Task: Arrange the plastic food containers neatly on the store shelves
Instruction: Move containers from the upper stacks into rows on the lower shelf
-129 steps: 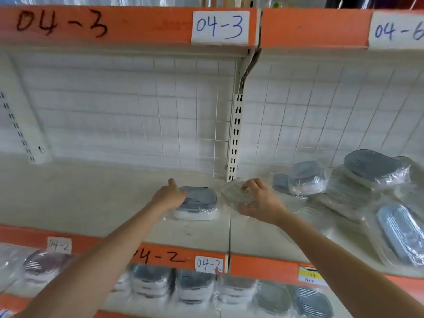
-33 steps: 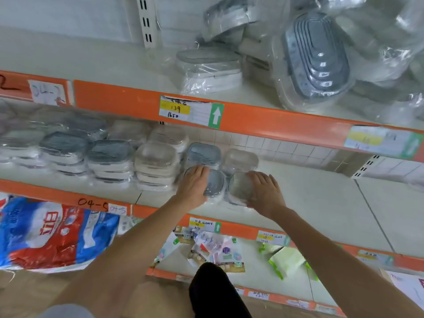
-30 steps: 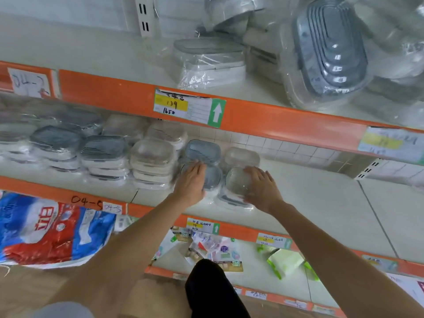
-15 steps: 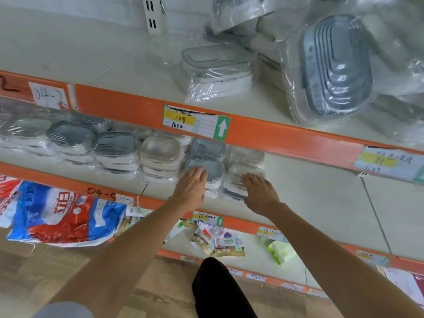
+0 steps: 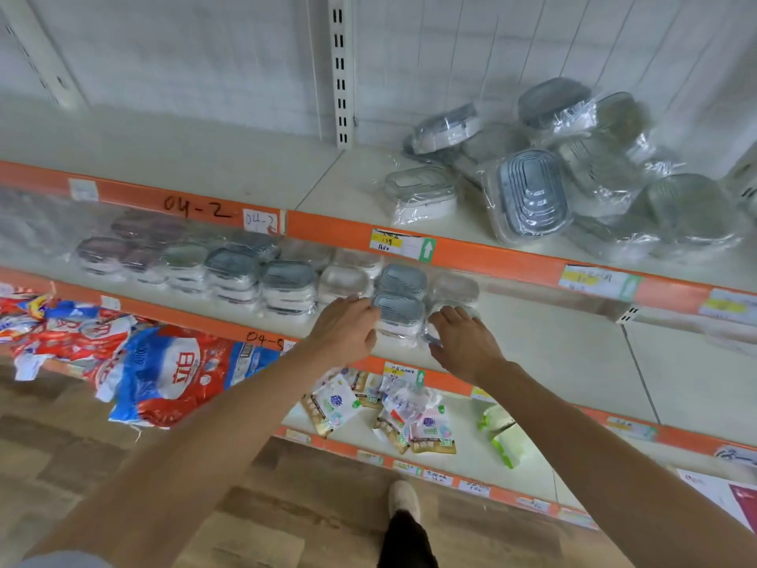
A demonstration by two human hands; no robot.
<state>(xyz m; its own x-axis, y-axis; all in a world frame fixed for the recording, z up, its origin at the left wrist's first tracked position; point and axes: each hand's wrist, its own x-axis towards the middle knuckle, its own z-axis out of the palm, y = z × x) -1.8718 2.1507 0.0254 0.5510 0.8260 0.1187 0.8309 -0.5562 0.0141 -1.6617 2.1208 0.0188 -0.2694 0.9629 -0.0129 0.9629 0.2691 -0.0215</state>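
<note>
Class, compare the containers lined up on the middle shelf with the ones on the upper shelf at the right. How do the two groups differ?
The middle-shelf containers sit flat in stacked, side-by-side rows; the upper-shelf containers lie in a loose heap, several tilted or on edge. The heap includes visibly larger oval ones; the rows are small and alike. Both hands, left hand and right hand, touch the rows; none touch the heap. Both groups are plastic-wrapped.

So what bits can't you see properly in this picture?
All in the head view:
- Price tag writing: too small and blurred to read fully.
- Clear container by the right hand: the hand covers its front.
- Left hand fingers: tips hidden against the grey-lidded container.
- Far-left containers: blurred by wrap and shadow.
- Wrapped pile: cut off at the right edge.
</note>
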